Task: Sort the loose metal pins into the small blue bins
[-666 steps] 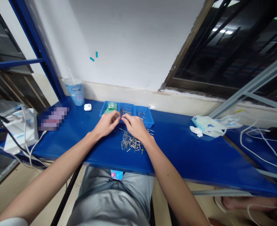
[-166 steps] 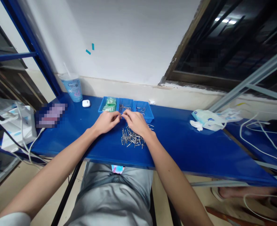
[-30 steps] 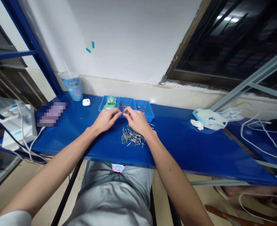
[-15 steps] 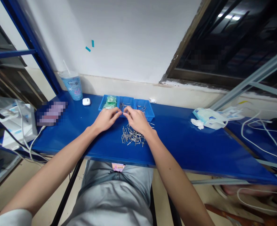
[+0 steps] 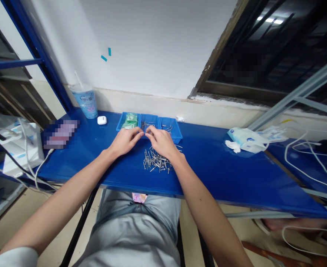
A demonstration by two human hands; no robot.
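My left hand (image 5: 126,140) and my right hand (image 5: 161,141) meet fingertip to fingertip just in front of the blue bins. Both are closed in a pinch; whatever sits between the fingertips is too small to make out. Under and beside my right wrist lies a loose heap of slim silvery metal pieces, like rivets (image 5: 154,161). Behind the hands, the left bin (image 5: 120,121) holds green and clear packets (image 5: 130,121). Similar metal pieces lie in the middle bin (image 5: 149,116) and the right bin (image 5: 176,130), whose near parts my hands partly cover.
On the blue table (image 5: 213,170), a lidded cup (image 5: 86,103) and a white earbud case (image 5: 102,120) stand at the back left. Cables and a white power box (image 5: 27,148) crowd the left end. A tissue pack (image 5: 246,140) lies toward the right, with white cables (image 5: 299,148) beyond.
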